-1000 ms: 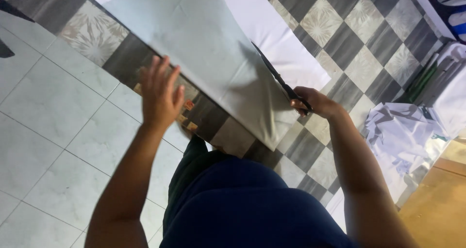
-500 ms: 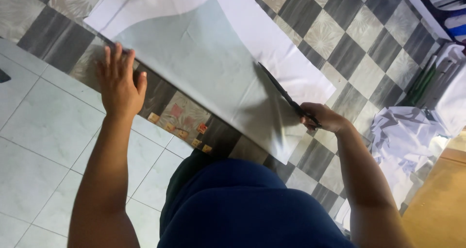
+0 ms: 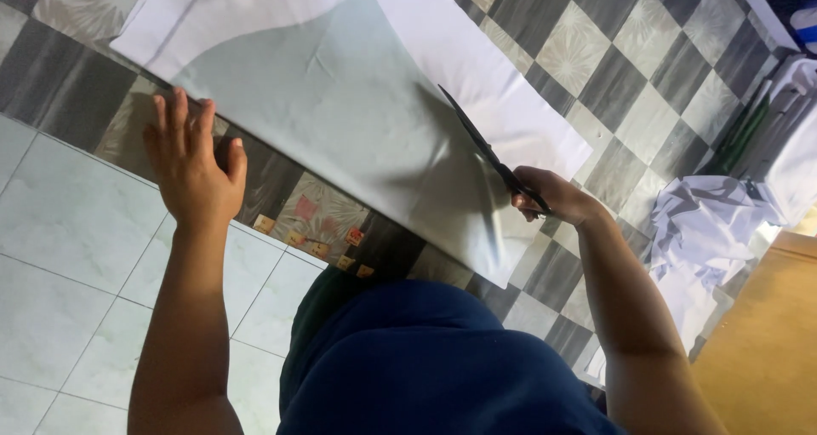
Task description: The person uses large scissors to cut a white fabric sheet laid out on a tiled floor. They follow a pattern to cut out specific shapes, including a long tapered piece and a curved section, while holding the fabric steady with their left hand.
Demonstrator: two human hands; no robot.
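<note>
A pale grey sheet of fabric [image 3: 340,120] lies flat on the tiled floor over a larger white cloth [image 3: 502,86]. My right hand [image 3: 553,198] grips black scissors [image 3: 489,154], whose blades point up along the grey sheet's right edge. My left hand [image 3: 191,167] rests with fingers spread at the grey sheet's near left edge, fingertips touching it, palm over the floor tiles.
Checkered grey and patterned floor tiles [image 3: 613,52] surround the cloth, with plain pale tiles [image 3: 68,256] at left. A crumpled white cloth pile [image 3: 706,222] lies at right beside a brown board [image 3: 766,341]. Small square tags [image 3: 319,248] dot the floor near my knees.
My left hand has moved up and left from the floor onto the grey sheet's edge. The right hand with the scissors has stayed along the sheet's right edge.
</note>
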